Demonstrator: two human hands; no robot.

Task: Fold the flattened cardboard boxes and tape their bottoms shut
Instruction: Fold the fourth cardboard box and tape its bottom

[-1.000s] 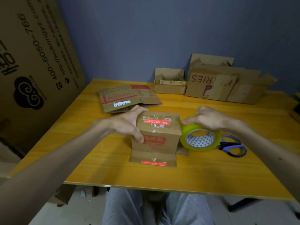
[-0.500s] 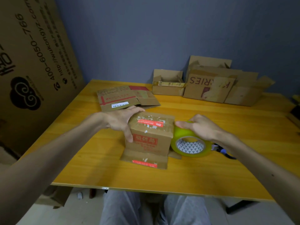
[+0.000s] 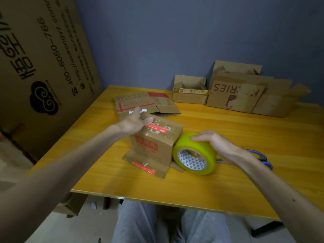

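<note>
hands: left hand (image 3: 138, 121) grips the top left corner of the small box (image 3: 154, 144); right hand (image 3: 216, 143) curls round the tape roll (image 3: 194, 154), which touches its right side.
small box: mid-frame on the tabletop (image 3: 228, 183), folded, seemingly untaped.
left to do: flattened box (image 3: 145, 103) behind it.
likely done: open boxes (image 3: 236, 95), upper right.

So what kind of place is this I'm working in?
Likely a makeshift packing spot in a plain room, not a warehouse line: a yellow table against a blue wall, assembled boxes lined along its back, a big printed cardboard sheet leaning at the left, plus a tape roll and scissors.
</note>
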